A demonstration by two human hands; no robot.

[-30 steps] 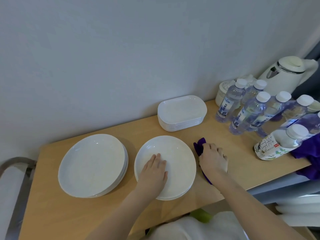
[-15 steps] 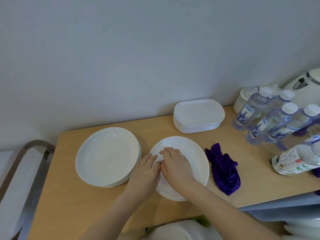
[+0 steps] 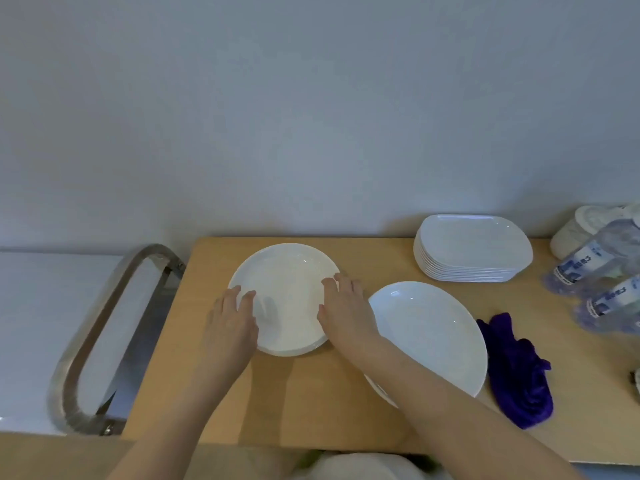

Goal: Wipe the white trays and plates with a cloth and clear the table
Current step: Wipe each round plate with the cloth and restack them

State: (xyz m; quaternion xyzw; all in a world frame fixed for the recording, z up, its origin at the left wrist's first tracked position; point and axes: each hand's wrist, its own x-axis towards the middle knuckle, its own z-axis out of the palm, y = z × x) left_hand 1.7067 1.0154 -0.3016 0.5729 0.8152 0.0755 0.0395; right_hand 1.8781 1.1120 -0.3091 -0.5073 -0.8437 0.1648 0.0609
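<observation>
Both hands settle a plate onto the left stack.
Left hand (image 3: pixel 231 323) and right hand (image 3: pixel 343 306) press flat-fingered on its rim (image 3: pixel 287 271), likely squaring it; cloth (image 3: pixel 516 372) lies aside on the surface (image 3: pixel 311 393), freeing both.

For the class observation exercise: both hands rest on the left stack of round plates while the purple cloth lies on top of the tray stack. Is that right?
Not quite. In the head view the purple cloth lies on the table, right of the other round plates, not on the tray stack. Both the left hand and the right hand do rest on the left stack of round plates.

Water bottles (image 3: pixel 595 282) and a white jar (image 3: pixel 576 233) at right.
</observation>
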